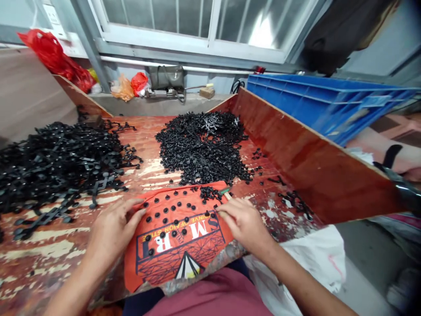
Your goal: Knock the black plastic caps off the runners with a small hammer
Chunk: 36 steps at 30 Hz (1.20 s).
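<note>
Dozens of small black caps (171, 207) dot an orange cloth (184, 250) between a person's two hands at a worn red table (42, 250). The left hand (113, 228) lies flat on the cloth's left edge, fingers straight and pressed together, with caps just past the fingertips; the right hand (245, 221) curls its fingers to pinch a thin green-tipped stick (226, 193) that pokes out just ahead of them, beside a clump of caps. Farther beyond the fingers sits a heap (204, 147) of black parts, with a larger tangle (55, 158) out past the left hand and a blue crate (329, 103) well off to the right.
</note>
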### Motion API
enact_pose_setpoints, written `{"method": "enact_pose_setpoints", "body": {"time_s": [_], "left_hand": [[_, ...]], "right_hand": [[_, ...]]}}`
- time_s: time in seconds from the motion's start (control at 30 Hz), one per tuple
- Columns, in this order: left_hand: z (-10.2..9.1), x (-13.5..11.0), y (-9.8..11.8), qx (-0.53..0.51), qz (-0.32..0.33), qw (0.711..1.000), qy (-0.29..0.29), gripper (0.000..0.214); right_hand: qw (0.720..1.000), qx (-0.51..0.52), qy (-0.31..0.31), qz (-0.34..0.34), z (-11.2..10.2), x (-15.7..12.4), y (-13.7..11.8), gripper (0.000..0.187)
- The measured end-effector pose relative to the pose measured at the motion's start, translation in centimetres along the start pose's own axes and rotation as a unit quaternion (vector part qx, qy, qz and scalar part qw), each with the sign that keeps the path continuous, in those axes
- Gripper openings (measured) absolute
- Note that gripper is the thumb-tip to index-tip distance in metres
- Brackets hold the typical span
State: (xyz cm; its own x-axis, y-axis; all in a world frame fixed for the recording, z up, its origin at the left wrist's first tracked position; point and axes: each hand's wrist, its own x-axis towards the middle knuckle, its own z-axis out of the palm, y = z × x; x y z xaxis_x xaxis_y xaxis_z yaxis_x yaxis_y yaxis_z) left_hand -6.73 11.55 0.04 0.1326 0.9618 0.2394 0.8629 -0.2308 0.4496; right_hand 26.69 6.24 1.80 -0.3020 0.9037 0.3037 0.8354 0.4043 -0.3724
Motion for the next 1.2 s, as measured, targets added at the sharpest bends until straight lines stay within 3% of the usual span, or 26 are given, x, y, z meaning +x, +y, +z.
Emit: {"method": "enact_pose_setpoints", "body": {"time_s": [0.07,0.13,0.23,0.3,0.4,0.47,0.57,0.67,0.77,0.83,0.93,1.07,1.2], "left_hand": [[0.3,0.4,3.1,-0.039,0.039,0.998,-0.014,0.021],[1.5,0.7,7.1,-0.087,0.092,0.988,-0.087,0.018],[4.6,1.0,12.5,-0.039,0.195,0.967,-0.16,0.014],[6.7,1.1,14.7,0.046,0.242,0.956,-0.159,0.014],[8.4,1.2,15.8,0.103,0.269,0.944,-0.16,0.016],[8.2,1.2,15.5,0.101,0.261,0.948,-0.154,0.015],[5.4,0.8,13.7,0.048,0.189,0.973,-0.125,0.015],[1.5,-0.1,9.9,-0.034,0.059,0.996,-0.05,0.012],[-0.9,-1.4,5.2,-0.012,-0.033,0.999,-0.015,0.012],[-0.9,-2.4,2.6,0.04,-0.013,0.999,-0.011,0.01],[0.4,-4.1,0.5,0.124,0.085,0.989,-0.011,0.013],[1.2,-6.2,-0.4,0.169,0.177,0.969,-0.012,0.018],[0.4,-7.1,-0.4,0.131,0.176,0.976,-0.013,0.018]], "right_hand": [[1.0,-0.013,0.001,0.017,-0.4,-0.5,2.0,0.016],[1.0,-0.02,-0.011,0.011,0.0,-0.6,2.9,0.015],[0.999,-0.028,-0.024,-0.009,1.1,-0.8,3.0,0.018],[0.999,-0.03,-0.018,-0.019,1.8,-1.1,3.1,0.021],[0.999,-0.02,-0.002,-0.043,2.3,-1.6,3.7,0.021],[0.998,-0.013,0.012,-0.062,2.6,-1.7,4.1,0.026],[0.994,-0.019,0.03,-0.105,2.8,-1.9,4.1,0.03],[0.983,-0.052,0.049,-0.167,2.8,-2.2,3.5,0.028],[0.975,-0.082,0.038,-0.204,2.5,-2.6,3.0,0.03],[0.975,-0.079,0.029,-0.204,2.3,-2.7,2.8,0.032],[0.985,-0.061,0.048,-0.156,2.0,-2.8,2.7,0.035],[0.996,-0.029,0.035,-0.076,2.4,-2.8,3.5,0.027],[0.998,0.0,-0.013,-0.064,2.4,-2.7,4.5,0.021]]}}
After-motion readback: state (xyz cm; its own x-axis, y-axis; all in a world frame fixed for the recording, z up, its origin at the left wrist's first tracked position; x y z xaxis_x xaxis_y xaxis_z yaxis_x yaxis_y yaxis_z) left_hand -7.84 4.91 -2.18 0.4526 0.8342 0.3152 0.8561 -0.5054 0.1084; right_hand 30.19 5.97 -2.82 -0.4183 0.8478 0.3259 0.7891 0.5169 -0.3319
